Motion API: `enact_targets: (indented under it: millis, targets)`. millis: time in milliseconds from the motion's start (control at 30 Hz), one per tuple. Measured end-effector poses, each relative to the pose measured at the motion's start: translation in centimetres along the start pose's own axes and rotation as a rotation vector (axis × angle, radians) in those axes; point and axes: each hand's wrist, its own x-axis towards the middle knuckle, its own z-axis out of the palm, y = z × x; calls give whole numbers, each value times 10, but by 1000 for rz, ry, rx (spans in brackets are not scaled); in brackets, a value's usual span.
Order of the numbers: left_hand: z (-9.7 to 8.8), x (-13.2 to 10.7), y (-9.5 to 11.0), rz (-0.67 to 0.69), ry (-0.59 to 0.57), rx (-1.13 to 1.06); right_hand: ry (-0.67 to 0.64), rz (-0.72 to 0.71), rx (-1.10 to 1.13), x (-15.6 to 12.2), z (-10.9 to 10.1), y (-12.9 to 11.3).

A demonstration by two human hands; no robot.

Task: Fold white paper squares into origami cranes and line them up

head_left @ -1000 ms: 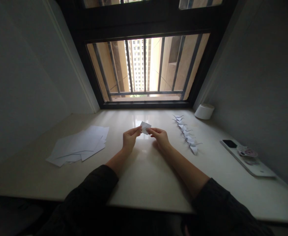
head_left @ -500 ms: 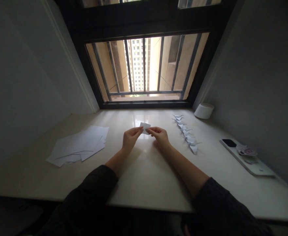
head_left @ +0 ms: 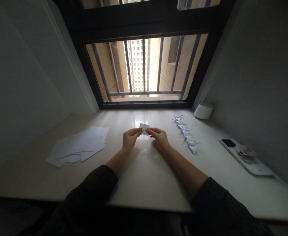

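Between my two hands is a small folded square of white paper (head_left: 144, 126), held up over the middle of the pale sill. My left hand (head_left: 130, 137) pinches its left side between thumb and fingers. On the right side, my right hand (head_left: 160, 136) grips the same paper in a like pinch. The fingertips of both hands nearly meet at its lower part, and the folds there are too small to make out. To the right of my hands runs a row of several folded white paper cranes (head_left: 183, 131).
Loose white paper sheets (head_left: 77, 144) lie in an overlapping pile on the left. At the right, a white phone (head_left: 259, 168) lies face down with a round grip on its back. A white cylindrical object (head_left: 204, 111) stands by the right wall. A barred window (head_left: 144, 105) closes off the back.
Almost nothing differs. The folded paper has tilted very slightly in my fingers, while both hands stay in place.
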Motion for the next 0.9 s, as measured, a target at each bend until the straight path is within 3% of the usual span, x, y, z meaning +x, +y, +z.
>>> enact_targets:
  millis: [300, 667, 900]
  targets:
    - [-2, 0, 3, -105, -30, -47, 11, 43, 24, 3, -1, 5]
    - [-7, 4, 2, -219, -147, 8, 3, -50, -25, 1, -1, -1]
    - [-4, 2, 0, -195, -102, -1, 5, -79, -32, 5, -2, 1]
